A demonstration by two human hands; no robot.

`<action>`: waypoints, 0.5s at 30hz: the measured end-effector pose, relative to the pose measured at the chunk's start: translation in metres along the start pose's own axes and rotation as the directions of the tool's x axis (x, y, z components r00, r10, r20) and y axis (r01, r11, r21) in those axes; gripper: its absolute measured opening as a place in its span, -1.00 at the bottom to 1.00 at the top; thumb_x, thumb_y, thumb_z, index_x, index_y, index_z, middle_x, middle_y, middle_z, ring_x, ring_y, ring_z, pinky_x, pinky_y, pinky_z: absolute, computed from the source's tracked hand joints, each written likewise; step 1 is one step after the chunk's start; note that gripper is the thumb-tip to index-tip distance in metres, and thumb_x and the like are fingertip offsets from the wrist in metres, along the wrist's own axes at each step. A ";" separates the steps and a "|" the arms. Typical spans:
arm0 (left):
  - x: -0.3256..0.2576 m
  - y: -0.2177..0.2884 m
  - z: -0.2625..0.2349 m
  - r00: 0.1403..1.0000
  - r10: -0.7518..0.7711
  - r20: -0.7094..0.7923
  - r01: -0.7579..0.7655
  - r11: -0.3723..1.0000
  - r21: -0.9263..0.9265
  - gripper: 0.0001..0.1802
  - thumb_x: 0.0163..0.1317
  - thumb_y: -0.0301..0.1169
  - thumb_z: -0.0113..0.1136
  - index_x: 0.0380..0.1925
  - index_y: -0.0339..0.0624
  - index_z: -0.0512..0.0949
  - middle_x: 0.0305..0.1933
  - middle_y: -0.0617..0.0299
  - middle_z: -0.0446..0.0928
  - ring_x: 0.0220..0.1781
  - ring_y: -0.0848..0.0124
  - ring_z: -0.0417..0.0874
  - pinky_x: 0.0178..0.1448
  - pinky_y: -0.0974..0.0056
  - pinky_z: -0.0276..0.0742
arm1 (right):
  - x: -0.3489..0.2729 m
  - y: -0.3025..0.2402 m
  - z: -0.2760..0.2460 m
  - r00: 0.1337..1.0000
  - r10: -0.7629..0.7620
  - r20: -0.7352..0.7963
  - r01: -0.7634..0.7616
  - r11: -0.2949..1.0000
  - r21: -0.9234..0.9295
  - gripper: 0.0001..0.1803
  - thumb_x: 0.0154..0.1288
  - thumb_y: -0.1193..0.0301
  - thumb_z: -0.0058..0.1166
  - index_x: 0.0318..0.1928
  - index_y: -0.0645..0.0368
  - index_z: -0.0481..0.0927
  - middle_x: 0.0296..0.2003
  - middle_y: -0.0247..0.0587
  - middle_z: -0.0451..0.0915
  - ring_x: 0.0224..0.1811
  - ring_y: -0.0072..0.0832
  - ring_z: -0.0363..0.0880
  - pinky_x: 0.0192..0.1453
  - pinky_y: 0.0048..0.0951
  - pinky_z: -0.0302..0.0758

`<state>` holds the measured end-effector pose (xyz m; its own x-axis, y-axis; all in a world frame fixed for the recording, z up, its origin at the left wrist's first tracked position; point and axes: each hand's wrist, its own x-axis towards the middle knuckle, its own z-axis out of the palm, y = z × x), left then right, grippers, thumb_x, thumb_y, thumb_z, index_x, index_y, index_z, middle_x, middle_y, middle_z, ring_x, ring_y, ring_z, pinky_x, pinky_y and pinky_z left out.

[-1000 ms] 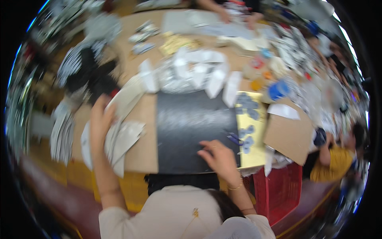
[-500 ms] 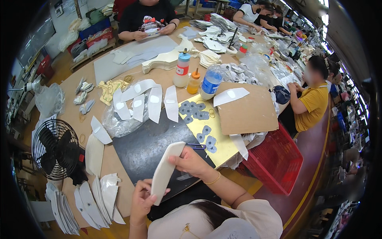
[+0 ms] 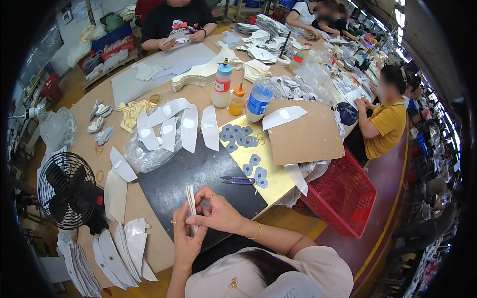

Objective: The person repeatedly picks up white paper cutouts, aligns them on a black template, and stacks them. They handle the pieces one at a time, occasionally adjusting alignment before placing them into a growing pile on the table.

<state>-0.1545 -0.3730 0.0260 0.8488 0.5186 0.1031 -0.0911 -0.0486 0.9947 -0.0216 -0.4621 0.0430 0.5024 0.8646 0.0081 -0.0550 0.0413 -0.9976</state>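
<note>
A thin stack of white cut pieces (image 3: 190, 194) stands on edge between my hands, its layered edges facing up. My left hand (image 3: 185, 241) grips it from the left and below. From the right, my right hand (image 3: 218, 214) closes on it, thumb across the near side. Both hands are over the near edge of a black mat (image 3: 166, 181). Beyond them on the mat lie purple-handled thread snips (image 3: 238, 181). White curved pieces with pale patches (image 3: 189, 130) rest at the mat's far edge, some on a clear plastic bag (image 3: 149, 154).
Right of the mat, a yellow board (image 3: 276, 186) carries grey shapes (image 3: 238, 136). Bottles (image 3: 258, 102) and cardboard (image 3: 308, 136) lie beyond; a red crate (image 3: 343, 198) stands below the table edge. At left are a fan (image 3: 67, 188) and white stacks (image 3: 79, 265). Co-workers (image 3: 385, 116) sit around.
The stack has turned from showing its broad face to standing edge-on, lower and further left. My right hand has moved down and left beside my left hand, uncovering the snips.
</note>
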 end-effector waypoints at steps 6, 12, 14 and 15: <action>-0.002 0.002 -0.006 0.998 0.029 0.059 -0.021 0.991 -0.131 -0.30 0.25 -0.56 0.19 0.39 -0.30 0.20 0.18 0.15 0.25 0.24 0.27 0.45 0.27 0.22 0.43 | 0.004 0.022 -0.001 0.995 0.007 0.097 -0.035 0.956 0.290 -0.55 0.21 0.30 0.37 -0.14 0.16 0.32 -0.34 -0.40 0.41 -0.55 -0.79 0.31 -0.52 -0.69 0.26; -0.002 0.011 -0.006 0.998 -0.034 0.057 0.046 0.970 -0.239 -0.33 0.27 -0.54 0.17 0.38 -0.33 0.22 0.17 0.16 0.25 0.22 0.32 0.44 0.22 0.25 0.45 | 0.004 0.018 0.000 0.988 0.008 0.157 -0.076 0.898 0.433 -0.61 0.26 0.40 0.31 -0.15 0.16 0.30 -0.26 -0.36 0.42 -0.38 -0.71 0.53 -0.38 -0.67 0.47; -0.002 0.010 -0.006 0.997 -0.059 0.059 0.071 0.971 -0.227 -0.34 0.28 -0.52 0.18 0.38 -0.27 0.25 0.14 0.16 0.26 0.15 0.36 0.44 0.18 0.29 0.45 | 0.002 0.020 0.000 0.993 -0.007 0.117 -0.047 0.890 0.453 -0.63 0.26 0.43 0.30 -0.15 0.16 0.30 -0.24 -0.36 0.41 -0.31 -0.69 0.54 -0.31 -0.66 0.50; -0.003 0.006 -0.007 0.996 -0.051 0.067 0.063 0.979 -0.196 -0.34 0.27 -0.52 0.18 0.38 -0.25 0.25 0.13 0.16 0.26 0.13 0.37 0.44 0.17 0.30 0.46 | 0.002 0.022 -0.001 0.995 -0.013 0.097 -0.033 0.886 0.462 -0.63 0.26 0.45 0.29 -0.15 0.16 0.29 -0.23 -0.36 0.41 -0.28 -0.68 0.55 -0.27 -0.65 0.52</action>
<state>-0.1616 -0.3690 0.0318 0.8855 0.4617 0.0527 -0.1377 0.1525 0.9787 -0.0212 -0.4601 0.0215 0.4166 0.9087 0.0281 -0.4642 0.2392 -0.8528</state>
